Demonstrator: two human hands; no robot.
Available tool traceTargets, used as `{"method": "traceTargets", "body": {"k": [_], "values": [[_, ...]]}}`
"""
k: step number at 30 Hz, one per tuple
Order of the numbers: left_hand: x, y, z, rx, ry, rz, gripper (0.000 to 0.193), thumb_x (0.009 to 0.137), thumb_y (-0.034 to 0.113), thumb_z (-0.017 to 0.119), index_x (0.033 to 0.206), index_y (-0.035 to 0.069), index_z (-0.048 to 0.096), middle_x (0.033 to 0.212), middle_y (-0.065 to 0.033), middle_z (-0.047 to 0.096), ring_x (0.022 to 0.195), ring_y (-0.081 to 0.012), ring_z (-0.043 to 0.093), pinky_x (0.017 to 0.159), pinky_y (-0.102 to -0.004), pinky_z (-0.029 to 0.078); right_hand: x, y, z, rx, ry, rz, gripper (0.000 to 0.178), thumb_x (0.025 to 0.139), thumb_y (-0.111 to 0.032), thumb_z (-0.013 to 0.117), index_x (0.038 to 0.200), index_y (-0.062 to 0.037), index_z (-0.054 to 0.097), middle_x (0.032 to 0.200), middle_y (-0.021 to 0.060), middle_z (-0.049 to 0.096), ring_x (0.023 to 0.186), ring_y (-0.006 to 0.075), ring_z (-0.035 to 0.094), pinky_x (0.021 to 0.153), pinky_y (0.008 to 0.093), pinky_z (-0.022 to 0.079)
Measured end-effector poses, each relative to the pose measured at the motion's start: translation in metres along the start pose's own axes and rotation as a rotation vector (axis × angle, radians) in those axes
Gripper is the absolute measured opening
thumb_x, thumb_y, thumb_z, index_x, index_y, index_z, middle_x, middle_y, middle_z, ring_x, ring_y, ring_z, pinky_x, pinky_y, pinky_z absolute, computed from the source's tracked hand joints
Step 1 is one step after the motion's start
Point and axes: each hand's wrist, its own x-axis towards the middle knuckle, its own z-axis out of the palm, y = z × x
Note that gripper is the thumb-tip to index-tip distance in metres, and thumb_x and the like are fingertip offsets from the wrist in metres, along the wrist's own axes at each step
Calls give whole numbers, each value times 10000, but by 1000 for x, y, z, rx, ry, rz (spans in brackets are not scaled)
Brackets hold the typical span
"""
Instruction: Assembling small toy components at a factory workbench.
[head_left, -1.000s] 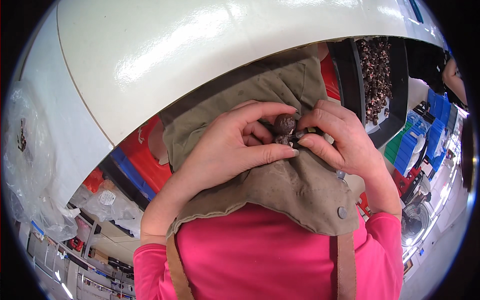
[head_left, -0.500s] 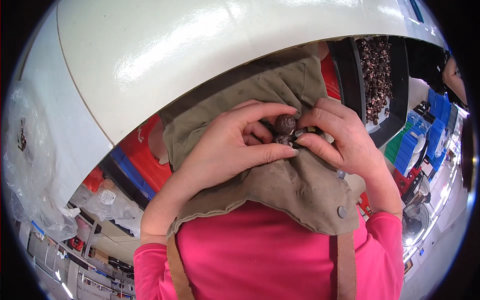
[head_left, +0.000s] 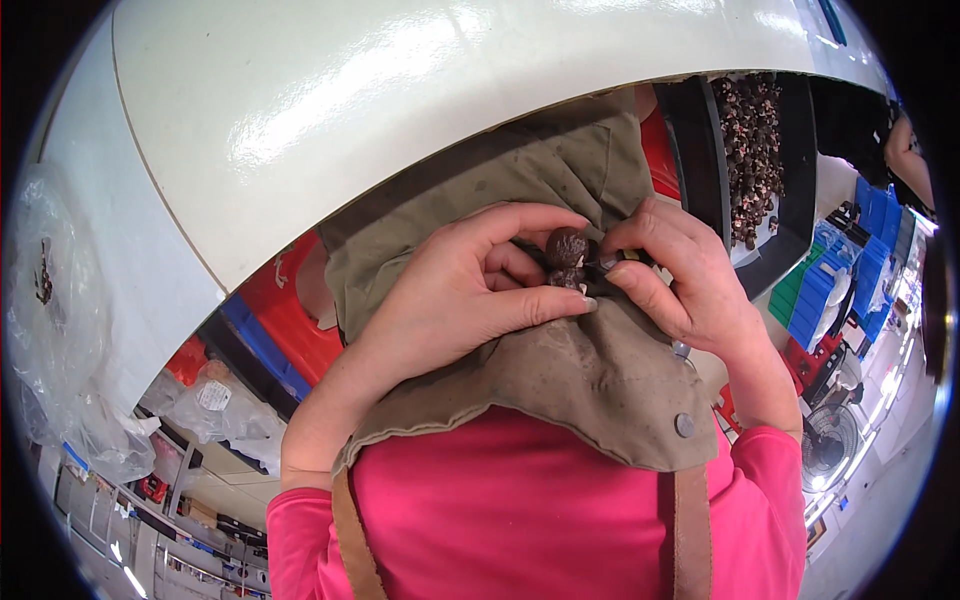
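In front of my torso, over a brown-green apron (head_left: pixel 450 395), my left hand (head_left: pixel 470 265) is closed around a small dark brown figure (head_left: pixel 567 247). Its round, ball-like top shows between the fingers and thumb, with a narrower dark part below it and a pale speck on its side. My right hand (head_left: pixel 680 265) is at the figure's right side, thumb and forefinger curled close together. Between these fingertips is something small, dark and partly shiny, too hidden to name.
A white table (head_left: pixel 330 110) curves across the front. At the right, a dark tray (head_left: pixel 797 160) holds many small dark and pink pieces (head_left: pixel 752 150). Plastic bags (head_left: pixel 70 330) hang at the left. Blue bins (head_left: pixel 815 300) and a fan (head_left: pixel 828 440) stand farther right; another person's arm (head_left: pixel 903 155) shows there.
My right thumb and fingertips have shifted slightly right, away from the figure. The figure has tilted or moved slightly to the left in my left hand, which stays nearly still.
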Motion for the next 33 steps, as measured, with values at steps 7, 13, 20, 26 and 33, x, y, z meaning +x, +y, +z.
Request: {"method": "traceTargets", "body": {"k": [7, 13, 20, 26, 33], "values": [[2, -2, 4, 42, 10, 34, 559, 791, -63, 728, 1310, 9, 531, 1120, -41, 604, 849, -52, 581, 779, -203, 505, -4, 3, 1, -16, -58, 20, 181, 869, -215, 651, 897, -42, 606, 770, 103, 541, 703, 291, 536, 615, 370, 427], [3, -3, 7, 50, 12, 47, 569, 782, -65, 735, 1310, 11, 535, 1114, -39, 603, 846, -53, 583, 776, -203, 505, -6, 4, 0, -16, -51, 22, 181, 867, -216, 655, 899, -45, 607, 769, 103, 536, 701, 292, 534, 610, 369, 425], [3, -2, 7, 52, 7, 40, 575, 776, -73, 734, 1309, 11, 535, 1116, -36, 601, 844, -51, 578, 772, -202, 508, -7, 2, -1, -26, -49, 21, 186, 865, -223, 659, 900, -47, 610, 771, 103, 536, 700, 293, 533, 607, 369, 424], [2, -2, 7, 50, 3, 42, 572, 775, -79, 729, 1305, 13, 533, 1131, -35, 587, 848, -49, 570, 773, -193, 513, -8, 1, 1, -80, -13, 12, 191, 862, -228, 661, 894, -46, 614, 772, 102, 538, 703, 293, 537, 609, 368, 430], [3, -9, 7, 44, 1, 119, 526, 784, -9, 753, 1268, 38, 551, 1024, -27, 593, 827, -55, 587, 736, -197, 515, -9, 1, 1, -15, -8, 21, 194, 873, -233, 644, 897, -43, 614, 777, 100, 542, 699, 290, 540, 608, 366, 432]]}}
